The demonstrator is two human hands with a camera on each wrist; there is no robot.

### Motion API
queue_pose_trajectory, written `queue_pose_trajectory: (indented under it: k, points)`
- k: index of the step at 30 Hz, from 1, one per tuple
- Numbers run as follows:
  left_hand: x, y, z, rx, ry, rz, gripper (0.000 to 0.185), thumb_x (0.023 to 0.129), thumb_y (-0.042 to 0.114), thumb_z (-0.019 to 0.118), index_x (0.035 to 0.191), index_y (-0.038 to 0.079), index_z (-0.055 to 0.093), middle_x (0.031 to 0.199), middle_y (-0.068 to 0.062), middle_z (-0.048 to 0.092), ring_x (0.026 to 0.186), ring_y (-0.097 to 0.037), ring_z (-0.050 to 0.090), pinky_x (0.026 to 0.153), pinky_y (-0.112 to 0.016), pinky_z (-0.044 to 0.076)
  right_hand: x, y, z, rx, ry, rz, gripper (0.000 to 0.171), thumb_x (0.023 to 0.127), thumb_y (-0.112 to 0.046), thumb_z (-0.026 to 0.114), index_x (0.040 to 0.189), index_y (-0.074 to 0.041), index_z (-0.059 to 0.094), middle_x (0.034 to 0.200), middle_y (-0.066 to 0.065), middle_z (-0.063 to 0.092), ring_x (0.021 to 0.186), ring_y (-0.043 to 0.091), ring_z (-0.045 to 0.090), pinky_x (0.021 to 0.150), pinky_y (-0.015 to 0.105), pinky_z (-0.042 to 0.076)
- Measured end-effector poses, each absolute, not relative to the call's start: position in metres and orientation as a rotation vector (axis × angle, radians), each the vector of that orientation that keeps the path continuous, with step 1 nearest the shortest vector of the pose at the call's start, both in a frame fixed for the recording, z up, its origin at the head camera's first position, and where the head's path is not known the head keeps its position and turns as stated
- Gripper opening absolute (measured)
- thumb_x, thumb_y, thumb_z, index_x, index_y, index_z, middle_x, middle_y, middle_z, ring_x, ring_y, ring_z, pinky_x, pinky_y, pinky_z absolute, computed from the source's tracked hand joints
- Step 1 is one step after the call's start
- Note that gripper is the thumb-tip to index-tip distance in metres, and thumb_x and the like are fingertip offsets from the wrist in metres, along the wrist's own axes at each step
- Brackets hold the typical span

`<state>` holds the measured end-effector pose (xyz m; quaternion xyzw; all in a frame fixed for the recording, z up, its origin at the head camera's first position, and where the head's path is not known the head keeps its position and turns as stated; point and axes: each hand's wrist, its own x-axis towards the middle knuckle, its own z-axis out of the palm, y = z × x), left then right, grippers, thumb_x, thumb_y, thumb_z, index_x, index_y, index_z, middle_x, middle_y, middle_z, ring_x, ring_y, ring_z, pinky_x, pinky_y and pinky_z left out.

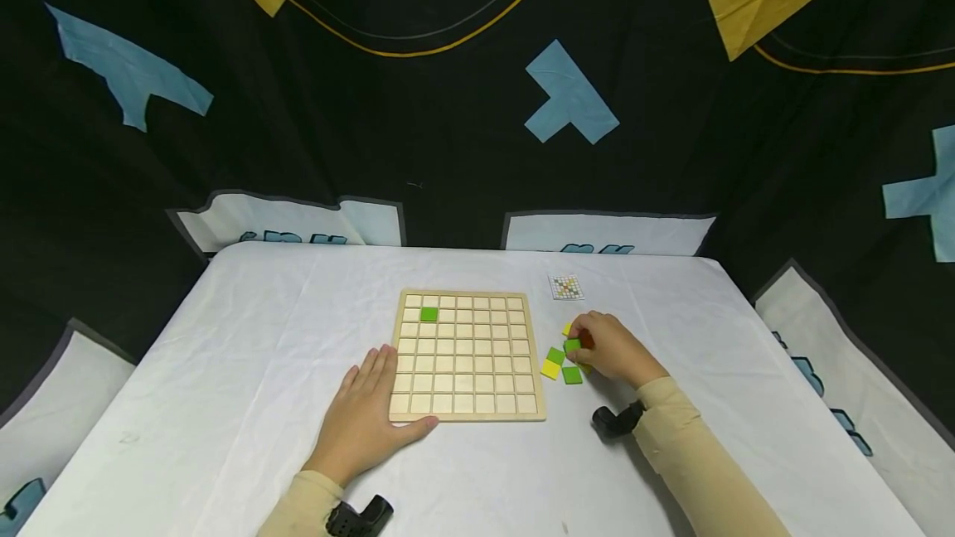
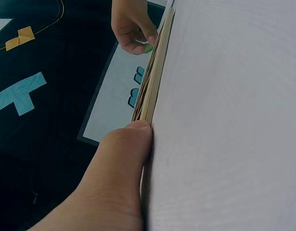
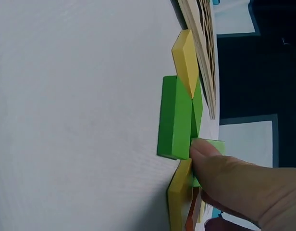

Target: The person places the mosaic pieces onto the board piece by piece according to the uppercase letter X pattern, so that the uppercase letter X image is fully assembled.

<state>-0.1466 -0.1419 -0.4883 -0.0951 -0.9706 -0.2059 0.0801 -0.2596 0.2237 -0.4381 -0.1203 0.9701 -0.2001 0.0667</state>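
A gridded wooden board [image 1: 463,363] is laid flat on the white-covered tabletop [image 1: 224,371]. Its left edge is touched by the spread, straight-fingered left hand [image 1: 361,421], by which nothing is gripped; its near edge is met by the thumb. A seated green tile [image 1: 429,314] is set in the second row from the far edge, second column from the left. Beyond the right edge, a pinched green tile [image 1: 572,345] is held by the nearly closed right hand [image 1: 608,346]. A loose yellow tile [image 1: 550,370] is positioned just beside that edge. A pattern card [image 1: 566,287] is placed farther off. Broad room is left between board and tabletop's left edge.
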Motion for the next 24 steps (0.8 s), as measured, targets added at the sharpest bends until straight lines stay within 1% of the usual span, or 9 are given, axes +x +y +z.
queue_pose_trajectory:
  k: [3,6,11,17,22,24]
  points:
    - [-0.146,-0.142,-0.488,-0.285,-2.900,-0.617,0.120,0.075,0.081,0.060,0.153,-0.005,0.029,0.162,-0.019,0.028,0.151,-0.037,0.025,0.123,-0.055,0.020,-0.260,0.223,-0.439,-0.341,2.924,-0.675,0.018,0.085,-0.014,0.078,0.094,-0.013,0.063,0.090,0.001,0.063,0.085,0.018,0.052,0.077,0.033,0.047]
    - [-0.146,-0.142,-0.488,-0.283,-2.901,-0.620,0.120,0.075,0.081,0.060,0.153,-0.005,0.029,0.162,-0.019,0.028,0.151,-0.037,0.025,0.123,-0.055,0.020,-0.261,0.221,-0.438,-0.317,2.937,-0.739,0.016,0.087,-0.014,0.076,0.092,-0.014,0.062,0.085,0.001,0.062,0.079,0.018,0.052,0.069,0.029,0.046]
    - [-0.146,-0.141,-0.487,-0.281,-2.905,-0.622,0.120,0.075,0.081,0.060,0.153,-0.005,0.029,0.161,-0.019,0.028,0.151,-0.037,0.025,0.123,-0.055,0.020,-0.262,0.207,-0.437,-0.254,2.922,-0.902,0.016,0.088,-0.017,0.076,0.096,-0.015,0.062,0.088,0.002,0.063,0.076,0.018,0.054,0.062,0.027,0.047]
    - [-0.147,-0.141,-0.487,-0.282,-2.910,-0.619,0.121,0.075,0.082,0.060,0.153,-0.005,0.029,0.162,-0.019,0.028,0.151,-0.037,0.024,0.123,-0.055,0.020,-0.266,0.170,-0.438,-0.282,2.881,-1.119,0.014,0.089,-0.022,0.075,0.097,-0.017,0.065,0.091,0.001,0.066,0.074,0.017,0.055,0.059,0.027,0.047]
    - [-0.147,-0.141,-0.487,-0.278,-2.915,-0.617,0.121,0.075,0.082,0.059,0.153,-0.005,0.028,0.162,-0.019,0.028,0.151,-0.037,0.024,0.123,-0.055,0.020,-0.269,0.132,-0.441,-0.387,2.828,-1.221,0.014,0.089,-0.023,0.075,0.097,-0.017,0.065,0.091,-0.001,0.066,0.074,0.016,0.054,0.061,0.026,0.047]
    - [-0.147,-0.141,-0.487,-0.275,-2.918,-0.620,0.121,0.075,0.082,0.059,0.153,-0.004,0.028,0.162,-0.019,0.028,0.152,-0.037,0.024,0.123,-0.055,0.020,-0.270,0.118,-0.443,-0.433,2.808,-1.235,0.014,0.089,-0.023,0.075,0.097,-0.017,0.065,0.091,-0.002,0.066,0.075,0.015,0.055,0.064,0.026,0.048]
